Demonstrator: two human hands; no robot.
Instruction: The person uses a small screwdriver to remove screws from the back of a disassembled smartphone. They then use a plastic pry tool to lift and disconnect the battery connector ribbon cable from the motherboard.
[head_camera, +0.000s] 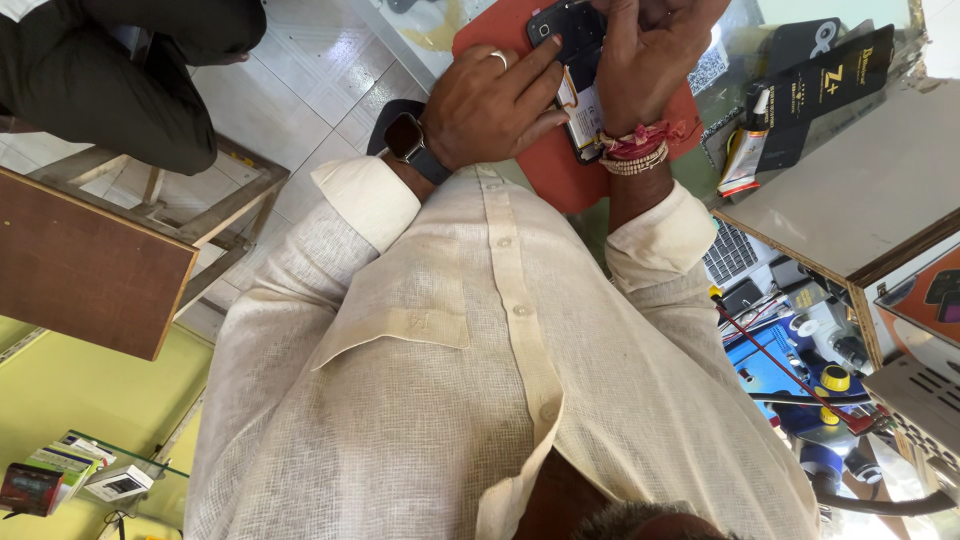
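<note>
A dark smartphone (572, 75) with its back off lies on a red mat (545, 175), showing a white-labelled battery. My left hand (490, 95), with a ring and a dark wrist watch, presses its fingers onto the phone's left side. My right hand (648, 60), with red and beaded threads at the wrist, curls over the phone's right edge and top. Its fingertips run out of the frame. My cream shirt fills the lower middle of the view.
A glue tube (742, 150) and a black package (822, 75) lie right of the mat. Repair tools, red cables and a blue device (815, 365) crowd the lower right. A person in dark trousers (120, 70) sits at the upper left beside a wooden stool (205, 205).
</note>
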